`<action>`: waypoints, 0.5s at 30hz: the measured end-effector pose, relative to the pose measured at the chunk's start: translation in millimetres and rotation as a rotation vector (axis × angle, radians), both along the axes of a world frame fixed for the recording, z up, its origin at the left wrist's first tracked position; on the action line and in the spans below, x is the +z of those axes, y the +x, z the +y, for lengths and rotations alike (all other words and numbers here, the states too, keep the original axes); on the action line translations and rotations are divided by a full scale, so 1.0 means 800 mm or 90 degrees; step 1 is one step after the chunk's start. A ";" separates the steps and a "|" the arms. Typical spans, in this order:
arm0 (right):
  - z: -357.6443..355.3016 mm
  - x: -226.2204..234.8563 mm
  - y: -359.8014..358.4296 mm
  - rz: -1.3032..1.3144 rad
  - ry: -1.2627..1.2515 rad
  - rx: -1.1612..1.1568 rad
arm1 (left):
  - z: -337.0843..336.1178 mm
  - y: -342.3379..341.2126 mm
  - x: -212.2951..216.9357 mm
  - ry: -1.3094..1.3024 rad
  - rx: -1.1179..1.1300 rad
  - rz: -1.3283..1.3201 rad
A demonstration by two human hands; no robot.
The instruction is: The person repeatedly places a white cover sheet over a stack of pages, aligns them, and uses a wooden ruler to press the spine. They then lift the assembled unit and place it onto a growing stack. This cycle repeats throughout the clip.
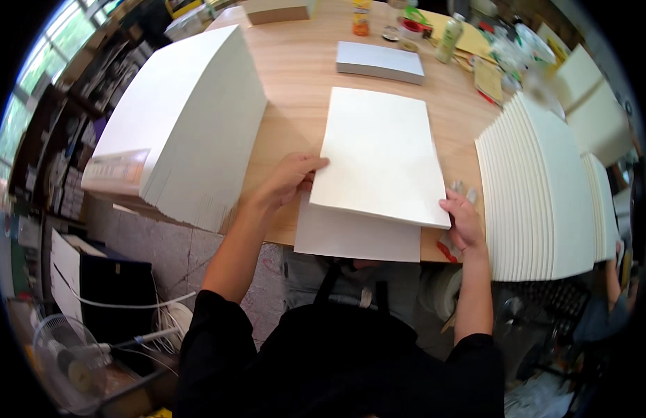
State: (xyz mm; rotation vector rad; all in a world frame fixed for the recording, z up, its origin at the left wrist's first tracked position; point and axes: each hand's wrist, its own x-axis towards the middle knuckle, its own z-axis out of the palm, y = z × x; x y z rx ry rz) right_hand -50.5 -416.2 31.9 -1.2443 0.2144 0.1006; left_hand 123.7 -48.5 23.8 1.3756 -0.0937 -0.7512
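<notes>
A thin stack of cream-white paper point(378, 150) is held tilted over the table's near edge. My left hand point(293, 176) grips its left edge, thumb on top and fingers curled beneath. At the near right corner my right hand point(462, 217) is closed on the same stack. Below it a white sheet point(357, 233) lies on the table, sticking out a little past the front edge. To the left rises a tall stack of white sheets point(204, 118). On the right stands a pile of thick cream paper sections point(539, 195), layered in many folds.
A small block of white paper point(380, 61) lies farther back. Behind it stand an orange bottle point(361, 17) and a pale green bottle point(449, 38). Small items, one red point(446, 252), lie beside my right hand. A fan point(72, 362) stands on the lower left. Another person's arm point(612, 282) shows far right.
</notes>
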 end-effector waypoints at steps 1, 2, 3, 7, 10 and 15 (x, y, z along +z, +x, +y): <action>0.005 -0.005 0.001 0.001 -0.025 -0.003 | 0.000 -0.001 -0.002 0.053 -0.008 0.019; 0.009 -0.011 0.000 0.002 -0.048 -0.010 | 0.003 0.000 0.000 0.118 -0.014 -0.029; 0.016 -0.014 0.001 0.004 -0.065 -0.018 | 0.006 0.003 0.003 0.190 -0.022 -0.074; 0.038 -0.010 0.001 0.068 -0.239 -0.058 | 0.020 0.005 0.001 0.371 -0.026 -0.206; 0.053 -0.012 0.002 0.070 -0.236 -0.122 | 0.024 0.002 -0.001 0.346 0.010 -0.212; 0.051 -0.010 0.001 0.066 -0.248 -0.098 | 0.019 -0.006 0.029 0.408 0.045 -0.171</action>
